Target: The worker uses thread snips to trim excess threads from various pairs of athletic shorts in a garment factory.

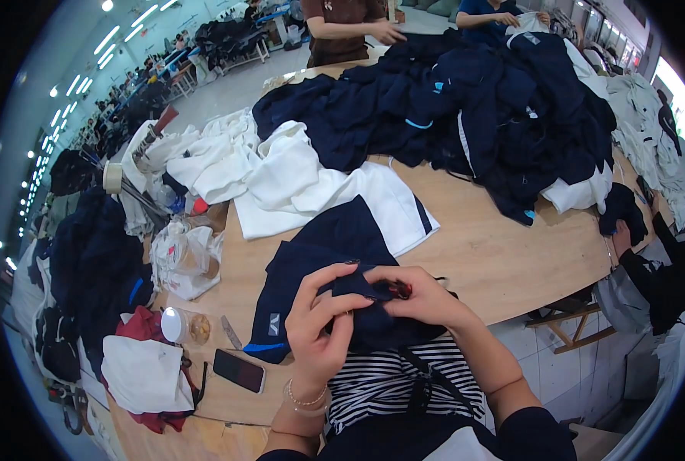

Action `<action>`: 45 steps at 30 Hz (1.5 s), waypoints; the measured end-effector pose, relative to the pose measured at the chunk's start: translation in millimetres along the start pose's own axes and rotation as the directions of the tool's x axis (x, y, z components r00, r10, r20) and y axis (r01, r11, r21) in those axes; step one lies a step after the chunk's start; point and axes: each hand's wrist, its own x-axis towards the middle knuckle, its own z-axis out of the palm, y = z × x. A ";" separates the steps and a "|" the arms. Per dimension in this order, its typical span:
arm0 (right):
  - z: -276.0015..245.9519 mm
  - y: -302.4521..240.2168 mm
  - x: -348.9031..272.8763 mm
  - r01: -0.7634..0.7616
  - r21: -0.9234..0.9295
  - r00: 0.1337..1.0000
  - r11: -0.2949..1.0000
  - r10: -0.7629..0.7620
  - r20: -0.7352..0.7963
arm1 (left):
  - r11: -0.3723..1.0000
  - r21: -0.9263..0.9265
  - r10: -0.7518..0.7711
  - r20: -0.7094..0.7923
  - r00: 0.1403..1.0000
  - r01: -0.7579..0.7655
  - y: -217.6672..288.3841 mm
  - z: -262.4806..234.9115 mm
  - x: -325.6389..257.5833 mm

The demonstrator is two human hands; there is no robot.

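From the head view, holding a navy garment in both hands, at the near edge of the counter, above a black-and-white striped lap. Pinching its cloth with the left hand, fingers bent and clamped on a fold. Gripping the same cloth from the other side with the right hand, fingers closed on it, a small red and black object also held there; cannot tell its exact kind. Spread just beyond, a navy panel with a blue-trimmed corner; cannot tell whether joined to the held cloth. Left of that, near the near edge, a dark-screened phone, a grey blade-like tool and a lidded clear jar. Toward the left edge, a white cloth over a red cloth, and farther up a plastic bag. Across the middle, white garments; along the far edge, a big navy heap. By the right end, a co-worker's hand touching dark cloth.
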 end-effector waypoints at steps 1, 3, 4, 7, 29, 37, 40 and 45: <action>-4.4 0.0 3.7 -0.026 0.045 0.998 0.999 0.028 -0.049 | 0.999 -0.045 -0.011 0.004 1.000 0.011 2.2 -2.6 1.0; -26.3 -18.0 18.6 -0.122 0.313 0.981 0.942 0.161 -0.105 | 0.973 -0.230 0.011 -0.030 0.999 -0.017 -7.6 -6.0 1.5; -48.3 -35.0 31.7 -0.107 0.212 0.981 0.971 0.138 -0.136 | 0.979 -0.204 -0.020 -0.038 0.999 0.011 -13.3 -13.7 0.4; -156.2 -55.8 87.1 -0.067 -0.298 0.898 0.952 -0.073 -0.433 | 0.965 -0.211 -0.179 -0.086 0.980 0.158 -41.5 -26.9 -10.6; -374.5 -8.2 79.0 -0.541 -0.676 0.194 0.501 -0.707 -0.680 | 0.842 0.450 -0.383 0.107 0.918 0.298 -168.1 18.3 -82.8; -223.1 148.9 243.4 0.159 0.620 0.785 0.768 0.282 -0.552 | 0.683 0.718 -0.393 0.202 0.897 0.137 -169.3 38.6 -83.6; -237.7 162.3 282.5 0.285 0.558 0.620 0.779 0.294 -0.728 | 0.683 0.723 -0.368 0.217 0.904 0.105 -170.5 44.7 -82.2; -224.6 106.0 335.2 0.449 0.524 0.663 0.723 0.123 -0.738 | 0.651 0.737 -0.449 0.179 0.876 0.183 -169.3 36.2 -85.9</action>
